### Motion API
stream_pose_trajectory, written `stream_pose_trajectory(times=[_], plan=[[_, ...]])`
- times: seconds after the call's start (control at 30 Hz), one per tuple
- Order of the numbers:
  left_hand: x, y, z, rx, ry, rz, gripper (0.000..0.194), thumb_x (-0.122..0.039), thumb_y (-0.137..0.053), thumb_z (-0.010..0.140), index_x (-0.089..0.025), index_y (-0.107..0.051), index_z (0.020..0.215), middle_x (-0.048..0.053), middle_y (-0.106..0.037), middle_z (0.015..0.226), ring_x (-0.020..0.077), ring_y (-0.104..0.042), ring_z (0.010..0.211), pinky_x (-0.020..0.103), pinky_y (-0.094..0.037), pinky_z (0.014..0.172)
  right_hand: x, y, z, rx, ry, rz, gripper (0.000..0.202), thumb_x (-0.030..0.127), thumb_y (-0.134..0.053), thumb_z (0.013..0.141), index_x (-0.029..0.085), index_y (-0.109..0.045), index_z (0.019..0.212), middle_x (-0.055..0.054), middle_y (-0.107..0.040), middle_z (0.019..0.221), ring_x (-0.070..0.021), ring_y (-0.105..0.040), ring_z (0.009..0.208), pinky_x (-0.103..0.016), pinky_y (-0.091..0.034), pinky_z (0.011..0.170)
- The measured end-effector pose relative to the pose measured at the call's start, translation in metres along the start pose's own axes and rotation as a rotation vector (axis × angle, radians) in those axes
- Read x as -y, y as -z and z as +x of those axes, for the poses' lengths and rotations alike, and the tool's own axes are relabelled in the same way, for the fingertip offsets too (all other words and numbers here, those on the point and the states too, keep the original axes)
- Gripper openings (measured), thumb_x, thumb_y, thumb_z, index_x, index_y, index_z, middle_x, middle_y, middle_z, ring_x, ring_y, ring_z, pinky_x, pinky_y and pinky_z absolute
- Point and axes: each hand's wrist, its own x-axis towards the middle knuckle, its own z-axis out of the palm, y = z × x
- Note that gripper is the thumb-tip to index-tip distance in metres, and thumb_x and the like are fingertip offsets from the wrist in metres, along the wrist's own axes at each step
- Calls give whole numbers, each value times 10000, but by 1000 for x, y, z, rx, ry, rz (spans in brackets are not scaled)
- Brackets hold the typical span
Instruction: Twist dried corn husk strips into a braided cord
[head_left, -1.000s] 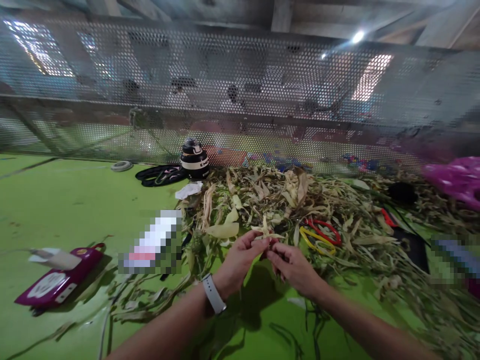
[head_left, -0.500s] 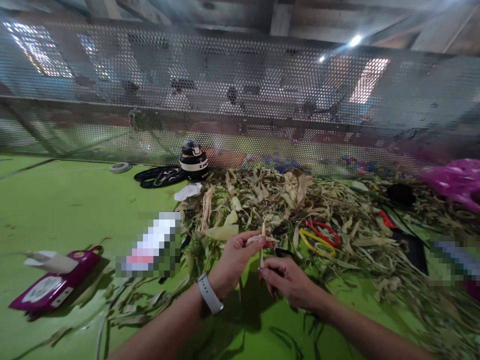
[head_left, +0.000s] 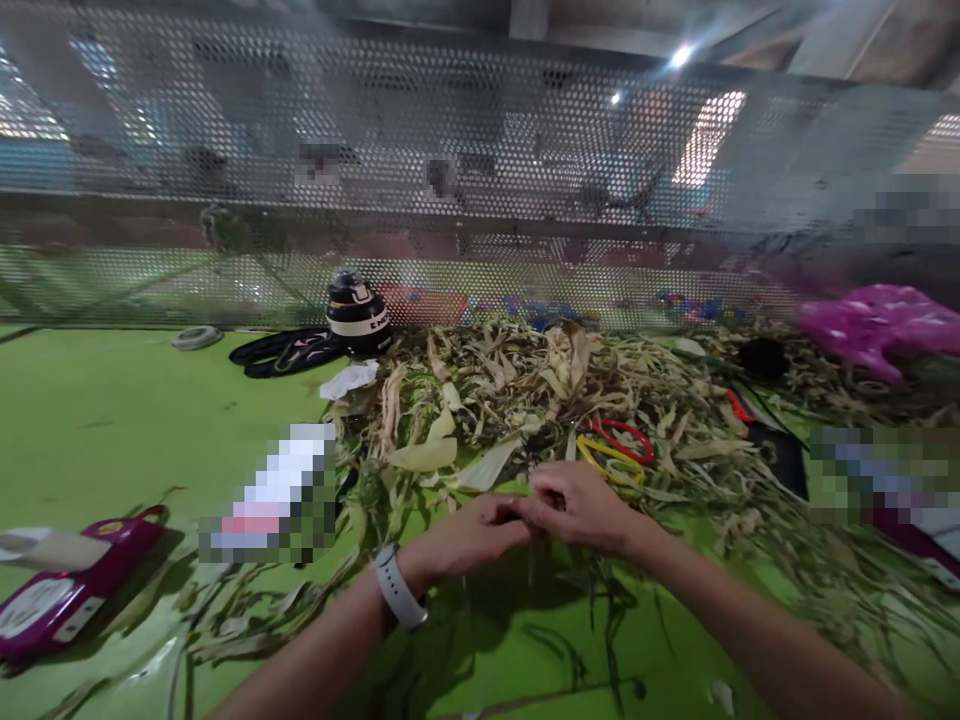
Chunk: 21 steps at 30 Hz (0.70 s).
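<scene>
My left hand, with a pale watch on its wrist, has its fingers curled closed and palm turned down. Against its fingertips presses my right hand, thumb and fingers pinched together. The hands meet low over the green tabletop. Between them is the pale strip of corn husk seen in the earlier frame; the fingers now cover nearly all of it. A broad pale husk leaf lies just beyond my left hand. Behind my right hand are red scissors handles and yellow scissors handles.
Dry husks are heaped along a perforated metal screen. A black jar-like container stands at the back. To the left lie a purple device and a cable; a pink plastic bag is at the right.
My right hand has moved up and over to meet my left fingers. My left hand has turned palm down and lowered, covering the husk strip. The view has shifted slightly right.
</scene>
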Motion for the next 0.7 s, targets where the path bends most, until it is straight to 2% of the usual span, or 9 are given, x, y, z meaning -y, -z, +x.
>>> stream_pose_trajectory(times=[0.1, 0.2, 0.33, 0.47, 0.6, 0.7], plan=[[2, 0, 0, 142, -35, 67, 138, -223, -499, 742, -147, -615, 744, -16, -551, 691, 119, -450, 631, 221, -367, 610, -2, -2, -1, 138, 89, 35, 396, 399, -431, 866, 169, -490, 549, 23, -439, 542, -91, -374, 510, -218, -219, 492], [6, 1, 1, 181, -4, 90, 153, -250, -520, 746, -138, -620, 773, -12, -561, 700, 120, -464, 645, 227, -385, 638, 0, 0, -2, 199, 171, 12, 340, 306, -405, 879, 165, -535, 597, 20, -468, 563, -91, -388, 521, -218, -218, 497], [10, 4, 4, 106, 9, 56, 186, -282, -516, 762, -124, -615, 766, -12, -545, 677, 106, -433, 624, 216, -373, 612, -3, -3, -2, 82, 219, -100, 288, 236, -410, 834, 163, -531, 584, 10, -466, 552, -105, -361, 521, -239, -199, 498], [11, 6, 4, 130, 9, 85, 236, -324, -525, 767, -115, -616, 703, -30, -482, 600, 83, -373, 558, 202, -315, 541, -7, -13, -2, -30, 248, -152, 248, 218, -435, 783, 172, -521, 555, 14, -453, 520, -108, -333, 500, -252, -169, 492], [12, 6, 2, 205, 59, 97, 237, -329, -589, 725, -108, -627, 648, -30, -472, 551, 79, -354, 522, 210, -289, 516, -4, -19, -3, -23, 288, -165, 253, 206, -422, 789, 179, -519, 557, 16, -459, 524, -110, -343, 501, -251, -189, 499], [14, 3, 2, 225, 54, 42, 217, -328, -623, 702, -114, -652, 681, -19, -523, 583, 85, -394, 544, 215, -315, 554, -3, -19, -2, -4, 291, -115, 287, 237, -398, 817, 180, -513, 561, 15, -461, 535, -110, -353, 508, -246, -209, 500]])
